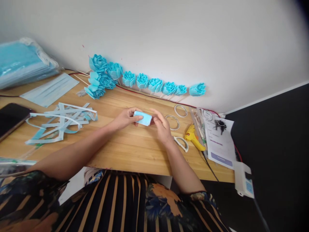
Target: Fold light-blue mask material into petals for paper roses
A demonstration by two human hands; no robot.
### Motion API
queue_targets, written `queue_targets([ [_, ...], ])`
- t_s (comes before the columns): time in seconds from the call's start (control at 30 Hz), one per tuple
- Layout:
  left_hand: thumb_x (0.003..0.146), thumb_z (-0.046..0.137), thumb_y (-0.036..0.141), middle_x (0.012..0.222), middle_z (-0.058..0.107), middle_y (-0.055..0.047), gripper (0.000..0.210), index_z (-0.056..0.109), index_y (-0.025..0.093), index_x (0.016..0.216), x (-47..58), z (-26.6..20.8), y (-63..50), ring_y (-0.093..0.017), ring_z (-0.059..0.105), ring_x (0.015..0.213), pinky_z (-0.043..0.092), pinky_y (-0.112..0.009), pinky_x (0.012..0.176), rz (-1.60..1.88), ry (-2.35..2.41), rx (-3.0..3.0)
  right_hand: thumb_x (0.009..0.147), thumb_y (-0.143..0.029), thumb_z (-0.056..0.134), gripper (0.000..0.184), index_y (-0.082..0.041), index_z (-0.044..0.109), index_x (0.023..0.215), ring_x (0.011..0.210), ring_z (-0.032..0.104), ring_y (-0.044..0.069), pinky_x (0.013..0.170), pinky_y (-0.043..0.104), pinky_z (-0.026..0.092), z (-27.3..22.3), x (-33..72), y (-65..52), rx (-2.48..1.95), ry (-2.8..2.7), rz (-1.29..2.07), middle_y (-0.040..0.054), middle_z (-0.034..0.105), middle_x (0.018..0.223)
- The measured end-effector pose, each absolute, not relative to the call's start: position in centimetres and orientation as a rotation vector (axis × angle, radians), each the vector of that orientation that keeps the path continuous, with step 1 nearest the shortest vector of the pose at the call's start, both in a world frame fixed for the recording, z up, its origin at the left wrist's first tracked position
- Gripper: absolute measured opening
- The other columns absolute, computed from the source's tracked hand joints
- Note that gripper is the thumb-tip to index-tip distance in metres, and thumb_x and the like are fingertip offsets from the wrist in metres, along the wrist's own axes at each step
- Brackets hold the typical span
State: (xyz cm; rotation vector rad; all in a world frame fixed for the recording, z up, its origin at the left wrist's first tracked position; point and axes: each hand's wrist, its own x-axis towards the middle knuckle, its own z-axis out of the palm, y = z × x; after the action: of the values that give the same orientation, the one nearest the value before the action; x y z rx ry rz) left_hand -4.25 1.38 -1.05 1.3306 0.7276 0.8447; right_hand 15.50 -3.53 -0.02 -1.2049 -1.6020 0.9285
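Observation:
A small folded piece of light blue mask fabric is held above the wooden table. My left hand pinches its left end, thumb on top and fingers underneath. At the other end my right hand curls its fingers and thumb round the edge; the exact contact there is partly hidden. Just right of that hand lie two tape rolls and white-handled scissors, whose blades are hidden by my right wrist. A yellow hot glue gun is farther right.
Blue fabric flowers on sticks line the wall. On the left are cut strips, a flat mask sheet, a phone and a bagged mask stack. Papers with keys and a white power strip are right.

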Motion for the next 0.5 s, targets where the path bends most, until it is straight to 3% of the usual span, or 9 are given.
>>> queue_targets([
  [0.1, 0.074, 0.075, 0.043, 0.072, 0.061, 0.001, 0.038, 0.063, 0.014, 0.095, -4.08, -1.20, 1.14, -0.009, 0.054, 0.054, 0.045, -0.023, 0.053, 0.896, 0.743, 1.423, 0.096, -0.043, 0.044, 0.038, -0.025, 0.061, 0.126, 0.083, 0.064, 0.017, 0.077, 0.031, 0.052, -0.11, 15.65, -3.40, -1.219, -1.606, 0.983, 0.0031, 0.070, 0.098],
  [0.2, 0.076, 0.073, 0.041, 0.068, 0.060, 0.001, 0.033, 0.062, 0.015, 0.092, -3.87, -1.20, 0.82, -0.010, 0.055, 0.056, 0.043, -0.023, 0.054, 0.942, 0.766, 1.491, 0.089, -0.048, 0.057, 0.031, -0.021, 0.069, 0.100, 0.077, 0.060, 0.016, 0.071, 0.027, 0.048, 0.07, 15.27, -3.63, -1.312, -1.687, 0.925, 0.0007, 0.068, 0.086],
  [0.3, 0.075, 0.073, 0.040, 0.066, 0.058, 0.002, 0.030, 0.061, 0.016, 0.087, -3.74, -1.17, 0.72, -0.010, 0.054, 0.056, 0.041, -0.023, 0.053, 0.951, 0.779, 1.503, 0.085, -0.046, 0.063, 0.027, -0.020, 0.066, 0.081, 0.067, 0.055, 0.014, 0.064, 0.026, 0.043, 0.34, 14.84, -3.86, -1.404, -1.650, 0.768, -0.0017, 0.062, 0.071],
  [0.5, 0.077, 0.069, 0.040, 0.061, 0.056, 0.002, 0.027, 0.056, 0.016, 0.077, -3.80, -1.11, 0.69, -0.010, 0.052, 0.056, 0.038, -0.021, 0.053, 0.752, 0.772, 1.575, 0.086, -0.042, 0.062, 0.022, -0.021, 0.066, 0.080, 0.072, 0.056, 0.016, 0.069, 0.029, 0.044, 0.50, 14.83, -3.79, -1.359, -1.694, 0.547, 0.0001, 0.063, 0.075],
])
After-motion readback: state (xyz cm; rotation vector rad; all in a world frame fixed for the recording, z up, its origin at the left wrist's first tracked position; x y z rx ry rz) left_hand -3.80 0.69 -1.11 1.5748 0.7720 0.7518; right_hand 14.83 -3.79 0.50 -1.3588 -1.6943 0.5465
